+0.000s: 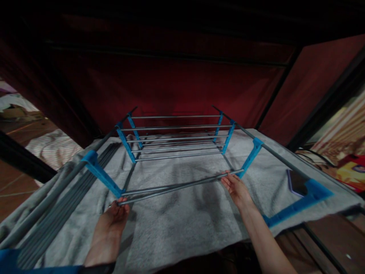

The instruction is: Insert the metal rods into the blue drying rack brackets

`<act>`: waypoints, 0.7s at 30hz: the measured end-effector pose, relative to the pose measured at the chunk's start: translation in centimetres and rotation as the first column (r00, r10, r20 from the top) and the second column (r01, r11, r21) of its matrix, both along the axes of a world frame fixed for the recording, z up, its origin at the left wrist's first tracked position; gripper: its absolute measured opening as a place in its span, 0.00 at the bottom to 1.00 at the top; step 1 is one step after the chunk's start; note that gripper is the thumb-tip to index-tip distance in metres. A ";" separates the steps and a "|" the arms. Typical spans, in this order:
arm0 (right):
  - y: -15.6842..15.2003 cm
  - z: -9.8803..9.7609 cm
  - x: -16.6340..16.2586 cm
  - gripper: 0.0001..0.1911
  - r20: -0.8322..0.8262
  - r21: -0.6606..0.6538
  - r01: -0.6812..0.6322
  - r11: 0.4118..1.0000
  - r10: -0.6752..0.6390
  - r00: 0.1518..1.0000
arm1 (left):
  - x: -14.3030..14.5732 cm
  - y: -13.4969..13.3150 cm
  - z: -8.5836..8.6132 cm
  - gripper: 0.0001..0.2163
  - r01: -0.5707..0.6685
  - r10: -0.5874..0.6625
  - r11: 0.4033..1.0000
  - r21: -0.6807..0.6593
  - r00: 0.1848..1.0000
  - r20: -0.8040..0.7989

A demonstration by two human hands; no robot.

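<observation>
A rack frame of grey metal tubes and blue plastic brackets [104, 178] lies on a grey cloth [182, 220]. Several crossbars [176, 156] span its far part. Low at the near left, my left hand [115, 215] has its fingers closed round the left end of a loose grey tube [171, 188]. My right hand [235, 188] grips the same tube near its right end, close to a blue bracket [251, 158]. This tube crosses at a slant just in front of another crossbar joining the two brackets. Its right tip reaches the right bracket; whether it is seated there I cannot tell.
A bundle of grey tubes [71, 198] lies along the left side. On the right, a phone [296, 182] rests partly under a blue bracket [302, 203]. A dark red panel [176, 83] closes off the back, with dark posts at both sides.
</observation>
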State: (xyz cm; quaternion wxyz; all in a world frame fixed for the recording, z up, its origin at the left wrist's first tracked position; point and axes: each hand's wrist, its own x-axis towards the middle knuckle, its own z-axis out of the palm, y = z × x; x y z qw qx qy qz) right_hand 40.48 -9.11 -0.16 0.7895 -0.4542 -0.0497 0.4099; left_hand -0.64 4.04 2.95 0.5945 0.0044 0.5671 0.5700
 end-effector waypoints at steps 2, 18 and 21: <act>0.2 -0.2 0.1 0.10 0.000 0.004 0.010 1.000 -0.010 1.000 | 0.3 0.0 0.3 0.13 0.016 -0.016 1.000 -0.013 1.000 0.012; 0.4 0.3 0.6 0.08 0.011 -0.026 -0.003 1.000 0.003 1.000 | 0.8 -0.4 1.0 0.15 0.012 -0.011 0.999 -0.036 0.999 0.035; 0.5 0.2 0.8 0.09 0.006 -0.033 -0.011 0.999 0.011 1.000 | 0.8 -0.3 1.0 0.15 0.011 -0.010 0.999 -0.043 0.999 0.038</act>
